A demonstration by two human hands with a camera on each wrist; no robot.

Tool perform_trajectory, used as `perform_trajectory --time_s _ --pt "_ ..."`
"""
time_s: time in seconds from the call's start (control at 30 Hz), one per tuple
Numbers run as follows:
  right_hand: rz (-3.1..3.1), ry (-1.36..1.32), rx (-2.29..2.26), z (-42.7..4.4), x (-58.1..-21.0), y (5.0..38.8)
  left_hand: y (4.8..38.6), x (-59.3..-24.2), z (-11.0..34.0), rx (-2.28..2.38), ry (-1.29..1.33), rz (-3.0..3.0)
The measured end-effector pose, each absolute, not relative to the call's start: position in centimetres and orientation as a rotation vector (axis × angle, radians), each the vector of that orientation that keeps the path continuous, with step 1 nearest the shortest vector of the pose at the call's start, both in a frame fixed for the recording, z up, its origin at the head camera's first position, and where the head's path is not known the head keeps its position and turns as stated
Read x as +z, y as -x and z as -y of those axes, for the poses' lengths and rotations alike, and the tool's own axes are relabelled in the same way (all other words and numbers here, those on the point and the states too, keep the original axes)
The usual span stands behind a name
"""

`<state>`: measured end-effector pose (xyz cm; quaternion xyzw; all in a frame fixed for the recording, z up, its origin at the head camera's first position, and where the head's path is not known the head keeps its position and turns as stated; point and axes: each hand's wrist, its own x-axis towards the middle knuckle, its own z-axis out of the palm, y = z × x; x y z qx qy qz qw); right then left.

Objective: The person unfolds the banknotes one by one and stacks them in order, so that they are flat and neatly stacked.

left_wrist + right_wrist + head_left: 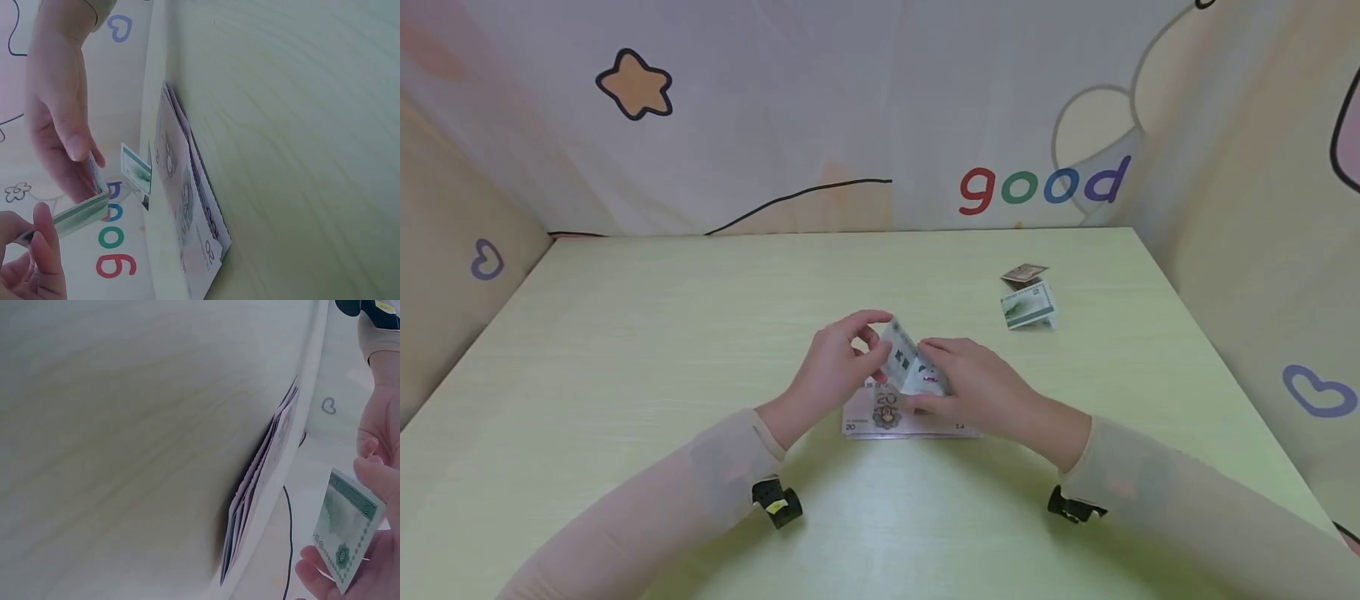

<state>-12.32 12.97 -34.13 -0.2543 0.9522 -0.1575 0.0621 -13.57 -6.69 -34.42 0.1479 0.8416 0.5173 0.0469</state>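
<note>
A creased green-and-white banknote (897,354) is held above the table between both hands, bent along a fold in its middle. My left hand (850,350) pinches its left end between thumb and fingers. The right hand (981,387) grips the other end, thumb toward me and fingers behind. Below lies a flat stack of pale banknotes (865,423), the top one marked 20. The stack's layered edges (240,519) show in the right wrist view. In the left wrist view, the green note (84,215) spans the gap between the two hands, with its fold near the right fingers.
Farther back on the right, a folded green banknote (1028,307) stands partly open beside a folded brown banknote (1025,273). The pale green tabletop (700,308) meets printed fabric walls (775,100) at the back and sides. Each wrist carries a small black camera (778,502).
</note>
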Motion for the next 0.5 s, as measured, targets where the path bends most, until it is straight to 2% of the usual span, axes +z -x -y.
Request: perform_trajectory --time_s 0.5 --pt "-2.863 0.855 -0.328 -14.1 -35.2 12.7 13.2 -34.8 7.4 1.567 -0.478 -2.509"
